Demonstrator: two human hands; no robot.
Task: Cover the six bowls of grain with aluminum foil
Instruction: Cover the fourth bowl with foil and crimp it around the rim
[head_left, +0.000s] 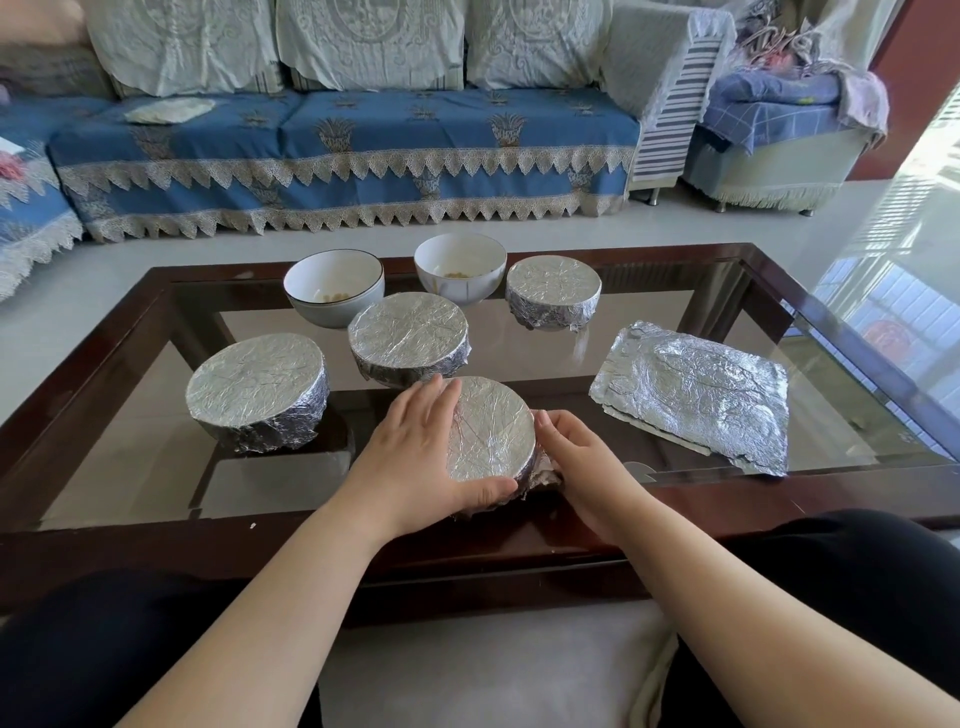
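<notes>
A foil-covered bowl (491, 434) stands near the table's front edge. My left hand (418, 449) lies over its left side, fingers straight along the rim and thumb curled under the near edge. My right hand (576, 457) presses crumpled foil against its right side with curled fingers. Three other foil-covered bowls stand at the left (257, 389), in the middle (408, 335) and at the back right (553, 291). Two white bowls (335, 286) (460, 265) at the back are uncovered, with a little grain inside.
A stack of foil sheets (696, 395) lies flat on the right of the glass coffee table (649, 332), whose dark wooden frame (156, 545) runs along the front. A blue-covered sofa (343, 150) stands behind. My knees flank the table's near edge.
</notes>
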